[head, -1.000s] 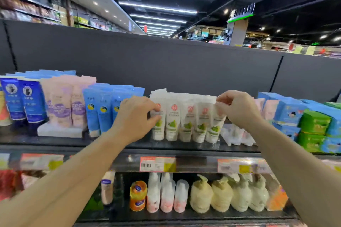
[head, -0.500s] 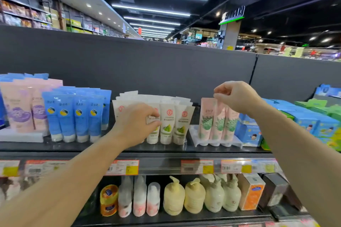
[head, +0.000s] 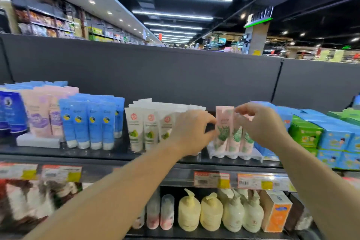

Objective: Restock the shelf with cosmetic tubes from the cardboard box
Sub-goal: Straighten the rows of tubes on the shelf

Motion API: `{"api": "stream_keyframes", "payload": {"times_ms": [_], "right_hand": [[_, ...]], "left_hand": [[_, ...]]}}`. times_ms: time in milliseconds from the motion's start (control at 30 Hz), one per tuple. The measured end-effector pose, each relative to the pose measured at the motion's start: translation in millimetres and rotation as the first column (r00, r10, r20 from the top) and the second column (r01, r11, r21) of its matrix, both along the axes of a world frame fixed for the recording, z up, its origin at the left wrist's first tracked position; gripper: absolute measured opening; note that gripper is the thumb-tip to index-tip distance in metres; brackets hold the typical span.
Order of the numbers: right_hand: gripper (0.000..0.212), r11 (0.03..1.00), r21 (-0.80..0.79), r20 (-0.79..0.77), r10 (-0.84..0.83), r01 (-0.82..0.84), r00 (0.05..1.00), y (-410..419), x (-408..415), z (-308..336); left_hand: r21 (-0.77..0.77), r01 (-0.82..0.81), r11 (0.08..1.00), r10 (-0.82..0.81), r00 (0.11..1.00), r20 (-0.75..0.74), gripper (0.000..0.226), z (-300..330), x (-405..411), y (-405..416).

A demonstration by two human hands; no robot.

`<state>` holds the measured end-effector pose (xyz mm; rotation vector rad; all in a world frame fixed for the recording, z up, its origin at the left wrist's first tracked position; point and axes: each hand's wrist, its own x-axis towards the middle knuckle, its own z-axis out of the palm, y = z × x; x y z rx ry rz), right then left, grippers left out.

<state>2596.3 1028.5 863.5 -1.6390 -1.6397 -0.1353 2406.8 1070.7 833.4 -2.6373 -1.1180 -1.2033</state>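
Three pink tubes with green leaf prints (head: 224, 128) stand caps-down in a clear tray (head: 257, 157) on the top shelf (head: 97, 154). My right hand (head: 263, 124) pinches the top edge of the pink tubes from the right. The curled fingers of my left hand (head: 191, 130) pinch the left edge of the leftmost pink tube. Just to the left stands a row of white tubes with green fruit prints (head: 150, 128), partly hidden by my left hand. No cardboard box is in view.
Blue tubes (head: 87, 122) and pale pink tubes (head: 44, 121) stand further left. Green boxes (head: 305, 134) and blue boxes (head: 335, 138) fill the shelf on the right. Cream pump bottles (head: 212, 212) stand on the shelf below, behind price labels (head: 212, 179).
My left hand left the white tubes and moved right to the pink tubes. My right hand dropped slightly onto their tops. The camera view shifted.
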Motion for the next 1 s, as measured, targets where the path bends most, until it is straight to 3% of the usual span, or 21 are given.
{"api": "stream_keyframes", "payload": {"times_ms": [300,500,633,800,1000], "right_hand": [[0.010,0.959,-0.138,-0.068,0.239,-0.246,0.969,6.5,-121.8,-59.2],[0.024,0.880,-0.243,0.029,0.427,-0.408,0.904,4.9,-227.7,-79.7],[0.032,0.885,-0.290,0.127,0.412,-0.364,0.902,7.8,-275.8,-89.1],[0.052,0.900,-0.391,0.184,0.283,-0.194,0.941,9.8,-306.8,-100.0],[0.054,0.890,-0.447,0.208,0.199,-0.088,0.958,12.4,-320.1,-100.1]], "left_hand": [[-0.091,-0.225,0.970,0.223,0.974,-0.033,0.021,-36.5,-124.2,-12.0],[-0.156,-0.512,0.845,0.492,0.858,-0.146,0.029,-65.5,-247.8,-22.5],[-0.250,-0.580,0.775,0.517,0.810,-0.277,0.049,-73.5,-307.8,-18.3],[-0.293,-0.535,0.792,0.433,0.831,-0.349,0.061,-77.9,-336.3,-10.3],[-0.341,-0.529,0.777,0.404,0.835,-0.374,0.065,-77.7,-337.2,-8.9]]}}
